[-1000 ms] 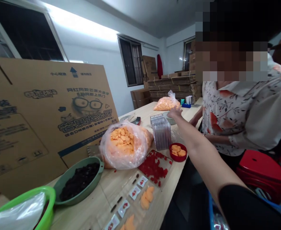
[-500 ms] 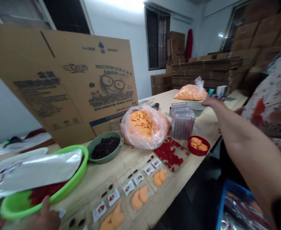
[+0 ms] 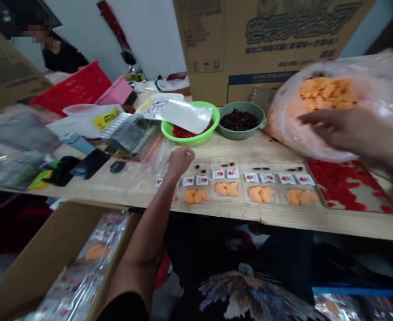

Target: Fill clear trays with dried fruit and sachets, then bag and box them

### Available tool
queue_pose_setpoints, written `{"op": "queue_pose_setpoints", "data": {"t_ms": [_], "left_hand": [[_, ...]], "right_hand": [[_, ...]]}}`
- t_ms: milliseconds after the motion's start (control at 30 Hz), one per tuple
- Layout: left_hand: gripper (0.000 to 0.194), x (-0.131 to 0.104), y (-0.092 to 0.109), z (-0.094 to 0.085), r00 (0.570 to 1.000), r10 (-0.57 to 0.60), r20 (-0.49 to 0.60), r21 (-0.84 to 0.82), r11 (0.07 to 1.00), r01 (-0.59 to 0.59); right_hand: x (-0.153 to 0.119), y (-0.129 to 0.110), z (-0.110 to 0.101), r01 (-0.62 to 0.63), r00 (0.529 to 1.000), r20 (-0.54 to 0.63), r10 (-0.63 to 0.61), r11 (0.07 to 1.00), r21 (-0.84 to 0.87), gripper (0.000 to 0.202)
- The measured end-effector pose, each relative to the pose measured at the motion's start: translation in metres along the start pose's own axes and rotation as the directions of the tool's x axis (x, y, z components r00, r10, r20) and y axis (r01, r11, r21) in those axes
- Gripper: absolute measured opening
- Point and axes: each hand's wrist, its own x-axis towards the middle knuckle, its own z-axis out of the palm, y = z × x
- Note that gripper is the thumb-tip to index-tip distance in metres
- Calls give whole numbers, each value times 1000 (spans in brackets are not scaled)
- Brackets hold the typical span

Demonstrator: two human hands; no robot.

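My left hand (image 3: 181, 160) hangs over the left end of a row of clear plastic trays, just below the bright green bowl (image 3: 167, 133). Its fingers are curled together; what they hold, if anything, is hidden. Blurred by motion, my right hand (image 3: 338, 129) reaches in front of a clear bag (image 3: 283, 120) of orange crescent-shaped pieces (image 3: 330, 91). Those fingers are stretched out, with nothing visible in them. Each tray shows orange pieces (image 3: 262, 194), small white sachets with red print (image 3: 250, 177) and dark pieces (image 3: 261, 168).
A grey-green bowl (image 3: 263, 125) of dark pieces stands behind the trays. Right of them lies a tray of red pieces (image 3: 346, 183). An open carton (image 3: 25, 258) with packed trays sits below the table, lower left. A large printed cardboard box (image 3: 209, 49) and another person (image 3: 60, 53) are behind.
The view has swung left and downward. My right hand has come back from the table's far right end to the orange bag. My left hand has moved from the green bowl's edge to the trays.
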Motion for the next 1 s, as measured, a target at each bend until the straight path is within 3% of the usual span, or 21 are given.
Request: {"op": "queue_pose_setpoints", "data": {"t_ms": [67, 167, 233, 333, 433, 567, 800, 933, 1000], "left_hand": [[22, -11, -2, 0, 992, 47, 116, 46, 998, -53], [22, -20, -6, 5, 979, 48, 197, 135, 988, -76], [23, -19, -10, 11, 978, 39, 205, 172, 982, -75], [24, -13, -15, 22, 970, 47, 238, 209, 973, -98], [28, -10, -18, 30, 959, 62, 277, 250, 959, -134], [30, -10, -22, 28, 936, 88, 341, 243, 954, -178], [29, -12, -29, 17, 855, 228, 465, 201, 914, -353], [32, -14, -38, 17, 886, 254, 387, 94, 945, -312], [32, -14, -44, 15, 936, 220, 273, -57, 975, -213]], "right_hand": [[4, -75, 62, 152, 978, 134, -162, 985, 86, 38], [16, -160, 141, 171, 945, 253, -208, 972, 161, 36], [28, -196, 178, 203, 927, 281, -248, 962, 182, 35], [39, -230, 209, 257, 904, 314, -290, 956, 144, 33], [45, -249, 224, 288, 887, 350, -300, 954, 86, 32], [51, -258, 234, 263, 875, 410, -257, 964, 42, 36], [51, -261, 231, 252, 871, 430, -238, 967, 24, 26], [53, -255, 226, 211, 884, 417, -212, 976, 48, 30], [56, -248, 224, 172, 897, 397, -194, 981, 91, 35]]}}
